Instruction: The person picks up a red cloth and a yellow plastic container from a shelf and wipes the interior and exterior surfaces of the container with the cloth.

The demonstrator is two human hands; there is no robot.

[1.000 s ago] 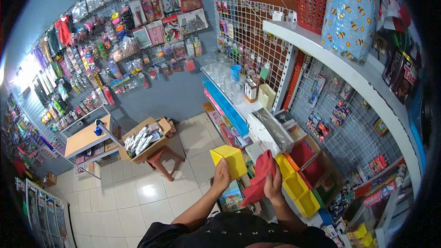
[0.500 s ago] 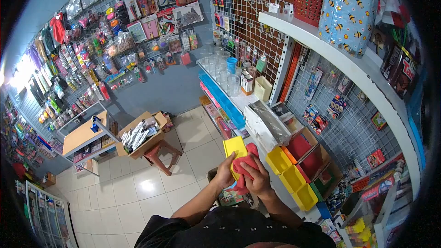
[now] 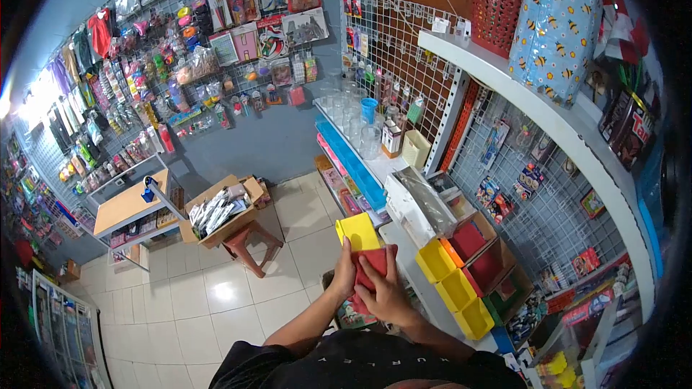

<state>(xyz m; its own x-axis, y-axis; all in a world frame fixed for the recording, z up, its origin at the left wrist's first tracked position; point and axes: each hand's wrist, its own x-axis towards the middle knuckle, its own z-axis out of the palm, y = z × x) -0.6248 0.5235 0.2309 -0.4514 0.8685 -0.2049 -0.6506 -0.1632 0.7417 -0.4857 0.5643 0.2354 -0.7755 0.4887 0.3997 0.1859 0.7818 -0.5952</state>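
Note:
A yellow plastic bin (image 3: 356, 231) is held in front of my body, above the floor beside the shelf. My left hand (image 3: 344, 271) grips it from the left, thumb pointing up along its side. In my right hand (image 3: 384, 294) is a red cloth (image 3: 376, 259), pressed against the near part of the bin, with the fingers spread over it. The cloth covers much of the bin's lower part. Similar yellow bins (image 3: 455, 288) sit in a row on the shelf to my right.
Glasses and a blue cup (image 3: 368, 109) stand on the shelf ahead. A carton of packets (image 3: 216, 209) rests on a brown stool (image 3: 254, 246) at left. A white shelf edge (image 3: 533, 83) curves overhead at right. Hanging goods cover the walls.
The bin has shifted slightly left and turned. My right hand has moved down and left, and the cloth now lies flatter and wider across the bin.

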